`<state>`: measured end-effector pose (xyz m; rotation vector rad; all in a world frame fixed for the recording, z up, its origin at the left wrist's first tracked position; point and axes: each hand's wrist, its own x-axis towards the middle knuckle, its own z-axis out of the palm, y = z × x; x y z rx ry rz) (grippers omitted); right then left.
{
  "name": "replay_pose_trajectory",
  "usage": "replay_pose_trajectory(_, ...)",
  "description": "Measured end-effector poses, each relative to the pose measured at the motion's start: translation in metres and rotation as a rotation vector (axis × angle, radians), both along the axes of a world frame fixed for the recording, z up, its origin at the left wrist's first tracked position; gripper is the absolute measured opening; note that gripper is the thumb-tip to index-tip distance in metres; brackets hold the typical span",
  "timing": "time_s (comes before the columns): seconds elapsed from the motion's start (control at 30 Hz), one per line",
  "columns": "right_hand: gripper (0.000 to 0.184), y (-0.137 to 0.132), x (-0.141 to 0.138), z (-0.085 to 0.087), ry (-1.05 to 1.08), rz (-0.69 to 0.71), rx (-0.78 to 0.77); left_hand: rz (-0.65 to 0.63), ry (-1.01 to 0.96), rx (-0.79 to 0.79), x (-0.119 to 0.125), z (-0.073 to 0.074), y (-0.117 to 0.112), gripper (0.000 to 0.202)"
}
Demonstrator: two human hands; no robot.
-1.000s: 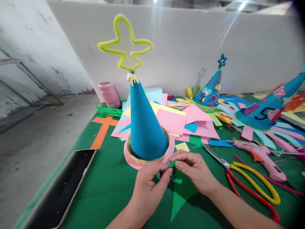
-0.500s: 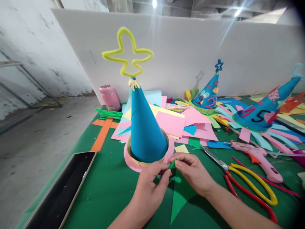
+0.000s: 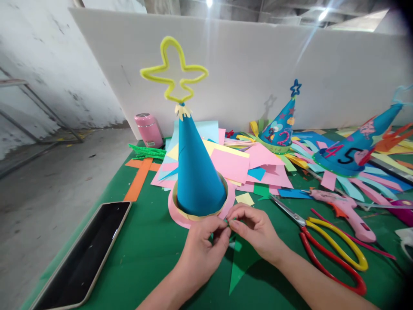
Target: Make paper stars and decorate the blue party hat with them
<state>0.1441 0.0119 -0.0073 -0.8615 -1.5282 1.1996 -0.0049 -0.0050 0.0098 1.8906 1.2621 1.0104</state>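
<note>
My left hand (image 3: 201, 247) and my right hand (image 3: 254, 228) meet fingertip to fingertip just in front of a blue paper cone hat (image 3: 195, 172). Both pinch a small folded piece of green paper (image 3: 227, 223) between thumb and fingers. Under my hands lies a larger green paper triangle (image 3: 240, 265) on the green table cover. The cone stands inside a pink paper ring (image 3: 180, 217) and carries a yellow pipe-cleaner star (image 3: 174, 71) on its tip.
A dark tablet (image 3: 85, 252) lies at the front left. Red and yellow scissors (image 3: 325, 247) and a pink glue gun (image 3: 343, 211) rest to the right. Behind are loose coloured paper sheets (image 3: 254, 163), two decorated blue hats (image 3: 282, 129), a pink flask (image 3: 148, 129) and green pipe cleaners (image 3: 145, 151).
My fingers have closed tighter on the green scrap, which now shows less between them. Both hands stayed in front of the cone; the view shifted slightly.
</note>
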Motion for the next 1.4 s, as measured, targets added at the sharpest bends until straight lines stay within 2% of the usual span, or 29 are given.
replay_pose_trajectory(0.13,0.01,-0.002,-0.002,0.002,-0.046,-0.029,0.056,-0.015,-0.011,-0.014,0.0,0.002,-0.002,0.019)
replay_pose_trajectory(0.3,0.013,-0.006,-0.003,0.004,-0.032,-0.008,0.033,-0.063,-0.04,-0.046,-0.002,0.0,-0.002,0.02)
replay_pose_trajectory(0.6,0.009,-0.005,-0.003,0.002,-0.067,-0.028,0.059,-0.013,-0.047,-0.02,-0.001,-0.001,-0.003,0.02)
replay_pose_trajectory(0.67,0.012,-0.007,-0.003,0.004,-0.056,-0.049,0.07,-0.029,-0.083,-0.075,-0.001,0.002,-0.004,0.021)
replay_pose_trajectory(0.8,0.017,-0.009,-0.004,0.008,-0.052,-0.092,0.094,-0.032,-0.238,-0.292,0.002,0.004,-0.005,0.028)
replay_pose_trajectory(0.93,0.017,-0.008,-0.003,0.005,-0.09,-0.107,0.109,0.024,-0.34,-0.436,0.005,0.001,-0.003,0.027)
replay_pose_trajectory(1.03,0.016,-0.007,-0.002,0.004,-0.115,-0.121,0.125,0.059,-0.326,-0.4,0.004,-0.002,-0.002,0.022)
replay_pose_trajectory(1.17,0.015,-0.007,0.0,0.005,-0.119,-0.125,0.147,0.011,-0.286,-0.289,0.002,0.001,-0.002,0.017)
replay_pose_trajectory(1.4,0.014,-0.007,0.0,0.005,-0.105,-0.141,0.165,0.029,-0.254,-0.265,0.002,0.009,-0.005,0.021)
